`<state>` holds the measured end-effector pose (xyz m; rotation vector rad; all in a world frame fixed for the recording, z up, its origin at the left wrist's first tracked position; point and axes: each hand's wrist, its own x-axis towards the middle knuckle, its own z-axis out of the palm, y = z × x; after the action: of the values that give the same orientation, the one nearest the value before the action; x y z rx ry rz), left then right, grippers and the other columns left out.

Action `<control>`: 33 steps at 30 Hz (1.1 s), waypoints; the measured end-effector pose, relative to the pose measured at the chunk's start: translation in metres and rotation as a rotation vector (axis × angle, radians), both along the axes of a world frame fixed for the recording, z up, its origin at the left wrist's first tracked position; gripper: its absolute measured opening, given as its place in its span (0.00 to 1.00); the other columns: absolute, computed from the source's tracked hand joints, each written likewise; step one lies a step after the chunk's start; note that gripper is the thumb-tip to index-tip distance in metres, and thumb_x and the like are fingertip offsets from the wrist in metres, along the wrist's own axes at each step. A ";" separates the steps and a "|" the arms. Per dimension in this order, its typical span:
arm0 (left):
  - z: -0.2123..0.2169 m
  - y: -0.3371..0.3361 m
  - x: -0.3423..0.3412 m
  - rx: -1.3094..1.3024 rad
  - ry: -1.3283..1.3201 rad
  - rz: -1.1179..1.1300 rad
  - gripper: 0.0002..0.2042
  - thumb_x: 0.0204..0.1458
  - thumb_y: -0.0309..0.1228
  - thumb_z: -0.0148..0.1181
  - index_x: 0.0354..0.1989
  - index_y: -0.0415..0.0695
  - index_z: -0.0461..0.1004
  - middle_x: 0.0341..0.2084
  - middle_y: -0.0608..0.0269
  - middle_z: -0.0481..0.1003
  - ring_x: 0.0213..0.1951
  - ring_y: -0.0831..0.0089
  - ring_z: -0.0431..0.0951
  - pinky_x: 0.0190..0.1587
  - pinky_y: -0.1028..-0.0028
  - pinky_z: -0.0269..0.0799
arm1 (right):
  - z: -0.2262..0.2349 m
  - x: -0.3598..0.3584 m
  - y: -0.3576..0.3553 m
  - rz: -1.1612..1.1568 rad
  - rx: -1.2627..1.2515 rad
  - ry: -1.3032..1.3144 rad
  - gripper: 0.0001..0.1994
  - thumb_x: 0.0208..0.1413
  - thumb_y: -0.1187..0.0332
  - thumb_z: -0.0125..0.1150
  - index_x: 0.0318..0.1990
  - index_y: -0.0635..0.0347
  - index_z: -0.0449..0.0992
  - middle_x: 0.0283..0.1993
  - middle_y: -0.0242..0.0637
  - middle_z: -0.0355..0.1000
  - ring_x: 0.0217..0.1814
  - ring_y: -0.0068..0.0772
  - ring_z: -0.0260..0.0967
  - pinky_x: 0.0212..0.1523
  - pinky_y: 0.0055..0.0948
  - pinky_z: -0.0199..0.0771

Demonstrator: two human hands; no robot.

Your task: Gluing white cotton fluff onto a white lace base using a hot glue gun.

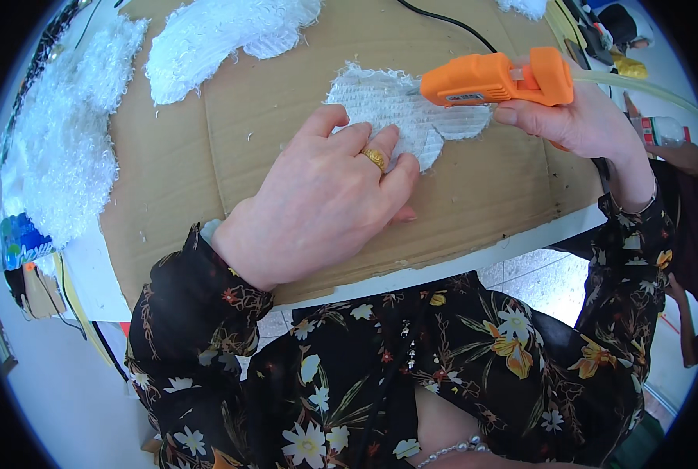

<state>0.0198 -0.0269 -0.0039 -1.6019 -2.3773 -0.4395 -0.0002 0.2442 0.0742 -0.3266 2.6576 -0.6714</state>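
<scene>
A small white piece of ribbed fabric (458,123) with frayed edges lies on the brown cardboard (169,180). My left hand (318,191), with a gold ring on one finger, rests on its near left part, fingers spread and somewhat bent. In my right hand (591,125) is an orange hot glue gun (470,80), its nozzle pointing left, at or just above the fabric's upper side. A long pale glue stick (638,87) runs out of the gun's back. The trigger and most of my right fingers are hidden behind the gun.
Shaggy white fabric pieces lie at the far left (60,156) and top (216,47). A black cable (458,23) crosses the cardboard's far side. Plastic bottles show at the left (17,242) and right (665,131). Part of another person's arm (681,156) is at the right edge.
</scene>
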 end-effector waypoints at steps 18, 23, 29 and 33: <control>0.003 -0.001 0.001 -0.031 -0.048 0.018 0.18 0.45 0.40 0.64 0.39 0.40 0.71 0.37 0.56 0.75 0.38 0.63 0.75 0.46 0.62 0.67 | 0.013 0.003 -0.002 -0.076 0.063 -0.069 0.22 0.50 0.50 0.66 0.44 0.58 0.74 0.21 0.26 0.66 0.20 0.18 0.61 0.21 0.21 0.61; 0.000 0.000 -0.001 -0.008 -0.015 -0.004 0.17 0.46 0.40 0.62 0.37 0.38 0.72 0.31 0.56 0.75 0.33 0.66 0.74 0.43 0.64 0.66 | 0.021 0.002 0.007 -0.090 0.130 -0.151 0.26 0.50 0.50 0.67 0.50 0.57 0.73 0.22 0.25 0.67 0.17 0.13 0.60 0.18 0.17 0.60; 0.008 -0.001 0.002 -0.099 -0.115 0.027 0.21 0.43 0.40 0.66 0.43 0.42 0.70 0.45 0.56 0.75 0.43 0.61 0.76 0.49 0.60 0.67 | 0.019 0.004 0.022 -0.174 0.194 -0.158 0.27 0.49 0.48 0.68 0.50 0.58 0.72 0.23 0.25 0.68 0.22 0.14 0.64 0.21 0.17 0.63; 0.007 0.000 0.002 -0.078 -0.093 0.038 0.22 0.43 0.40 0.66 0.44 0.43 0.70 0.45 0.57 0.75 0.43 0.61 0.76 0.50 0.60 0.67 | 0.019 0.003 0.029 -0.181 0.116 -0.138 0.28 0.48 0.49 0.69 0.50 0.59 0.72 0.24 0.25 0.69 0.25 0.15 0.65 0.26 0.18 0.65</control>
<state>0.0213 -0.0271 0.0029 -1.5990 -2.5187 -0.4273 0.0030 0.2732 0.0929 -0.0076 2.5997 -0.5684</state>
